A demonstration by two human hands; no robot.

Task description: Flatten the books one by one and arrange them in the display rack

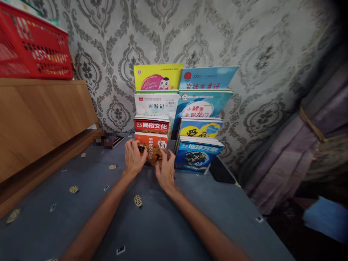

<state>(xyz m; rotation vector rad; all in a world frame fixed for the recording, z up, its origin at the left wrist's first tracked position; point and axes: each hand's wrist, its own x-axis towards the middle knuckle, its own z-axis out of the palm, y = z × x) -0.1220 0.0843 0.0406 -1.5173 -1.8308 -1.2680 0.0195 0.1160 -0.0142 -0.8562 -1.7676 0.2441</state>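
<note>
An orange book [152, 142] stands upright at the front of the left column of books. My left hand [133, 157] holds its left edge, with the fingers curled around the side and the thumb on the cover. On its right edge is my right hand [166, 169], fingers bent against the cover and side. Behind it rise a red book [151, 125], a white book [156, 103] and a yellow book [159, 76], stepped upward. Beside them, the right column has a blue globe book [197, 157] in front, then a yellow-and-blue book [201, 127] and two taller blue books.
A black flat device [222, 170] lies right of the books on the dark patterned cloth [163, 232]. To the left, a wooden cabinet [49, 108] carries a red basket [49, 54]. A dark book [115, 141] lies near the wall. A tied curtain [293, 163] hangs at right.
</note>
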